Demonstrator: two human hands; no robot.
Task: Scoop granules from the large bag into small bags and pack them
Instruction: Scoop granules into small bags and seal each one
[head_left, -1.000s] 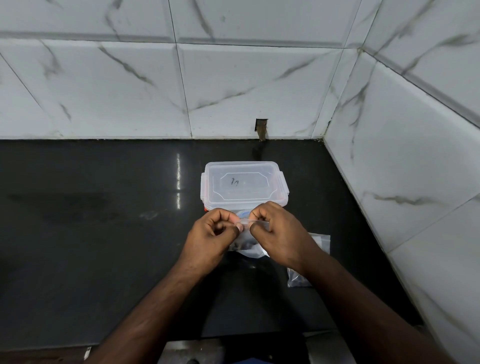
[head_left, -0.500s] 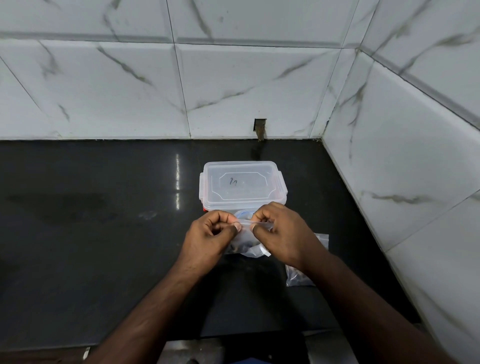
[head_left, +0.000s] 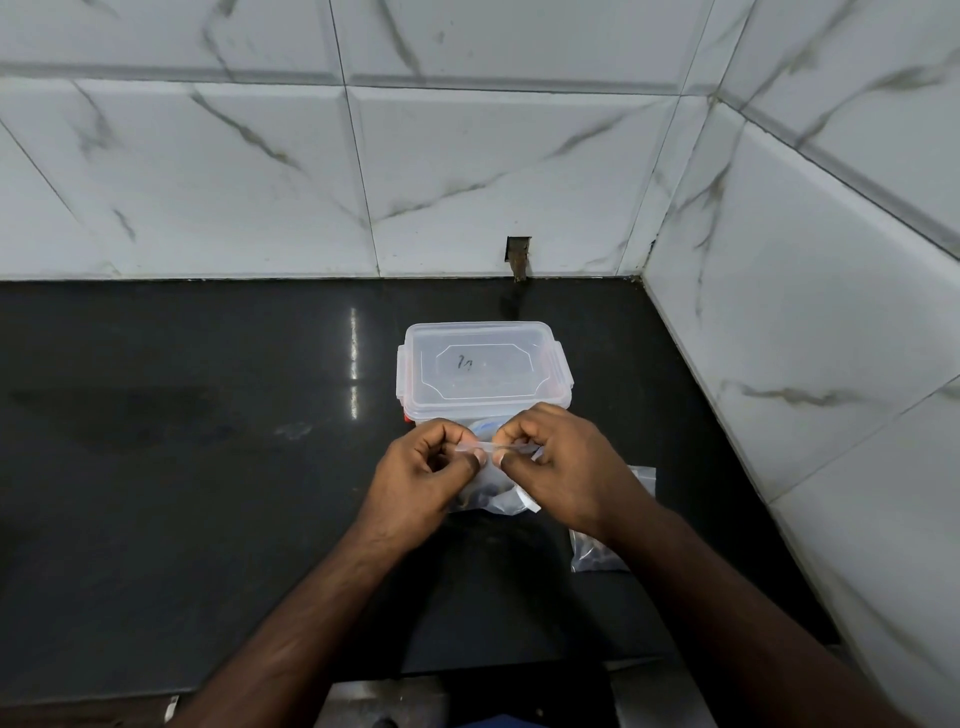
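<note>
A small clear zip bag (head_left: 498, 493) with dark granules in its bottom hangs between my two hands, just above the black counter. My left hand (head_left: 423, 470) pinches the left end of the bag's top strip. My right hand (head_left: 563, 462) pinches the right end, thumb and forefinger pressed on the seal. Right behind the hands stands a clear plastic box (head_left: 480, 371) with its lid clipped on. A second small bag (head_left: 597, 553) holding dark granules lies flat on the counter under my right forearm. The large bag is not visible.
The black stone counter (head_left: 182, 467) runs left from the box. White marble tiles form the back wall (head_left: 363, 171) and the right wall (head_left: 831, 338), meeting in a corner. The counter's front edge (head_left: 156, 699) lies near the bottom of the view.
Both hands stay on the small bag's top strip; the fingers have shifted slightly along it. Nothing else has moved.
</note>
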